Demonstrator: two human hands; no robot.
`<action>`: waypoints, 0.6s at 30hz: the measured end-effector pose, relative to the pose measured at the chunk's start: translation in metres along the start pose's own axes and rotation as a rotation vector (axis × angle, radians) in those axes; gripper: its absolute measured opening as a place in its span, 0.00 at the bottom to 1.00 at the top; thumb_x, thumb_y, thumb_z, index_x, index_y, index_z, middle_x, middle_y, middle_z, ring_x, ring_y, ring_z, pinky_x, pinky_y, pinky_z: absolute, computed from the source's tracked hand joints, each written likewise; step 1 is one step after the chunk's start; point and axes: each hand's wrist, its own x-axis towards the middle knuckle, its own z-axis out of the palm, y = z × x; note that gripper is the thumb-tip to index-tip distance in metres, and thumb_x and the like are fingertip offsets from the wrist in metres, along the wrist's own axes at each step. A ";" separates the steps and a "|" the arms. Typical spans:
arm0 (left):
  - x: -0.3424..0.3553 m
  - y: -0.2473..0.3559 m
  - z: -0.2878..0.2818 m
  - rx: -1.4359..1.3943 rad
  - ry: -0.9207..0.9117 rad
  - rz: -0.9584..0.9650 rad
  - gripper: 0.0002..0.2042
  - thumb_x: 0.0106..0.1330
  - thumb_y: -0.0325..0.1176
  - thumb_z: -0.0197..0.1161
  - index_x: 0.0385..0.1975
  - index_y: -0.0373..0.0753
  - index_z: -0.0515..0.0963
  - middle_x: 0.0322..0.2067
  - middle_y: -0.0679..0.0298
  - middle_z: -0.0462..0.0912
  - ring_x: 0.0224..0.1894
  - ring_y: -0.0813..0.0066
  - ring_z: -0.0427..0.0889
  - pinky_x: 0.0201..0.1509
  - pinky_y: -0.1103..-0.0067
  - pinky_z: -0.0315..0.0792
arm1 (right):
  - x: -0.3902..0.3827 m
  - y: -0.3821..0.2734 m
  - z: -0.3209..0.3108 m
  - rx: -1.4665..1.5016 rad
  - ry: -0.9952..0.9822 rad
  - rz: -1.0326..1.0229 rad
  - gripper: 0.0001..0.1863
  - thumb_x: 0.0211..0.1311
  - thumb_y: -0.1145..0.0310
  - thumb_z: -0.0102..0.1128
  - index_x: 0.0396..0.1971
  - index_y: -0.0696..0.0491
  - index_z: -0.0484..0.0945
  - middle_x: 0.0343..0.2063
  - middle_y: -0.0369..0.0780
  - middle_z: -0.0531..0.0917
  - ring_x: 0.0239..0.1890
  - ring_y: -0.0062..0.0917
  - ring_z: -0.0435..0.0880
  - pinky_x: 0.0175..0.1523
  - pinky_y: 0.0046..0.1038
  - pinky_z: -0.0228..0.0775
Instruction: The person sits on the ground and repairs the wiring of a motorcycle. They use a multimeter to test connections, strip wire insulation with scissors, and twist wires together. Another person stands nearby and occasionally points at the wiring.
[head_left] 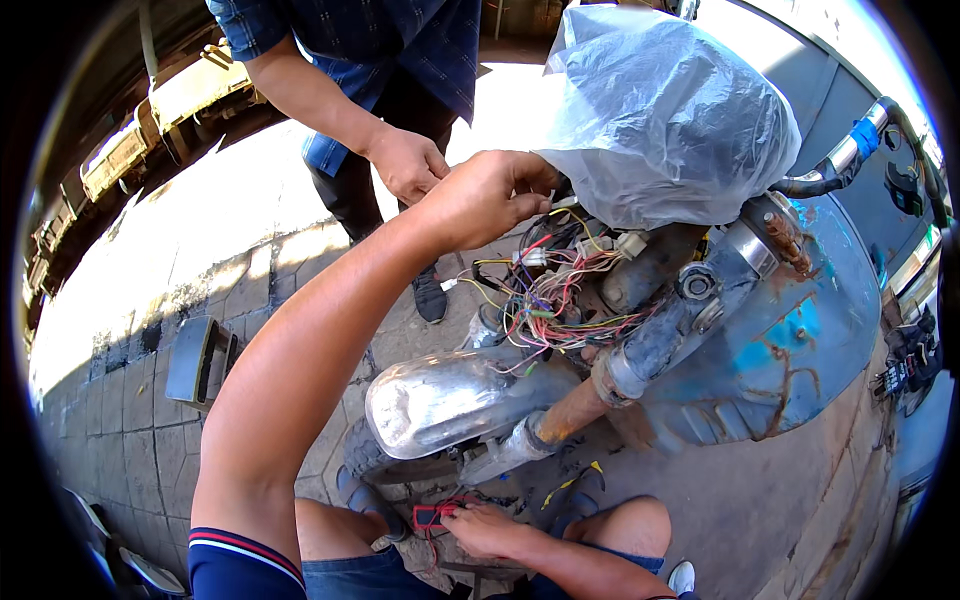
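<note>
My left hand (492, 200) reaches up to the motorcycle's front, fingers pinched together at the edge of the wiring, just below a clear plastic bag (670, 115). What lies between its fingertips is hidden. Beneath it spreads a tangle of coloured wires (560, 300) with white connectors (631, 244). Low down between my knees, my right hand (482, 529) has its fingers closed on the edge of a red multimeter (428, 516) with a red lead. Close beside my left hand is a co-worker's hand (408, 165); whether it holds anything cannot be made out.
The dull metal front fender (450, 400) and rusty fork tube (570, 413) stand below the wires. A worn blue fuel tank (770, 350) is at right, the handlebar (850, 150) beyond it. A grey box-like object (190, 360) sits on the paving. Yellow-and-black pieces (572, 485) lie near my foot.
</note>
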 end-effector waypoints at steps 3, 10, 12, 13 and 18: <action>0.006 -0.005 0.007 0.099 -0.015 0.070 0.14 0.64 0.29 0.66 0.49 0.37 0.83 0.39 0.54 0.88 0.39 0.60 0.88 0.46 0.70 0.79 | -0.003 0.000 -0.006 0.005 0.008 0.006 0.14 0.59 0.72 0.53 0.45 0.57 0.77 0.40 0.52 0.84 0.46 0.47 0.86 0.50 0.46 0.79; 0.016 -0.014 0.016 0.260 0.048 0.261 0.14 0.61 0.27 0.66 0.47 0.39 0.85 0.38 0.51 0.88 0.38 0.52 0.87 0.45 0.67 0.79 | -0.006 0.002 -0.009 0.001 -0.046 0.001 0.14 0.59 0.71 0.53 0.45 0.57 0.77 0.40 0.53 0.84 0.45 0.48 0.86 0.49 0.47 0.79; 0.018 -0.014 0.016 0.212 0.001 0.231 0.13 0.61 0.27 0.66 0.46 0.38 0.85 0.37 0.51 0.88 0.38 0.51 0.87 0.45 0.67 0.79 | -0.006 0.002 -0.008 0.007 -0.044 -0.001 0.14 0.59 0.71 0.53 0.45 0.57 0.77 0.40 0.53 0.84 0.45 0.48 0.86 0.49 0.47 0.79; 0.019 -0.016 0.018 0.232 0.023 0.241 0.13 0.61 0.27 0.65 0.45 0.38 0.86 0.37 0.51 0.88 0.38 0.51 0.87 0.45 0.66 0.79 | -0.006 0.003 -0.009 0.007 -0.043 -0.002 0.14 0.59 0.71 0.53 0.45 0.57 0.78 0.39 0.53 0.84 0.45 0.48 0.86 0.49 0.48 0.79; 0.014 -0.007 0.021 0.232 0.050 0.182 0.12 0.62 0.28 0.65 0.44 0.40 0.86 0.38 0.52 0.87 0.39 0.52 0.86 0.46 0.65 0.78 | -0.006 0.009 -0.007 -0.002 -0.044 0.007 0.14 0.60 0.72 0.52 0.44 0.58 0.78 0.39 0.52 0.84 0.45 0.48 0.86 0.48 0.48 0.79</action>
